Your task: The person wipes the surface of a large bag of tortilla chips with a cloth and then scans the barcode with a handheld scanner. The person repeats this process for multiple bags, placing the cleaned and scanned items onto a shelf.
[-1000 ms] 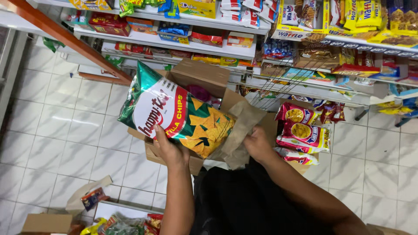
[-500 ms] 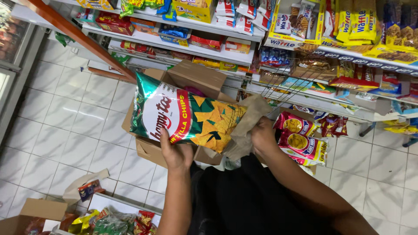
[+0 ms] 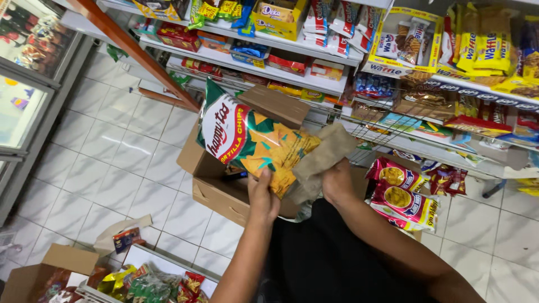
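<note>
My left hand [image 3: 263, 197] grips the lower edge of a large bag of tortilla chips [image 3: 247, 140], green, red and orange, held up over an open cardboard box [image 3: 216, 185]. Beside it, my right hand [image 3: 336, 182] holds a brown cloth [image 3: 323, 158] that lies against the right end of the bag. The box stands on the white tiled floor in front of the shelves, with one flap raised behind the bag.
Shop shelves [image 3: 292, 73] packed with snacks and wafer boxes run across the top. Red and yellow snack bags [image 3: 401, 193] lie at the right. A glass-door cooler [image 3: 25, 84] is at the left. More cardboard boxes [image 3: 39, 275] and a crate of packets [image 3: 151, 283] are at the bottom left.
The chip bag has risen and shifted right, closer to the shelves. My right hand with the cloth has moved onto the bag's right end. The view has tilted.
</note>
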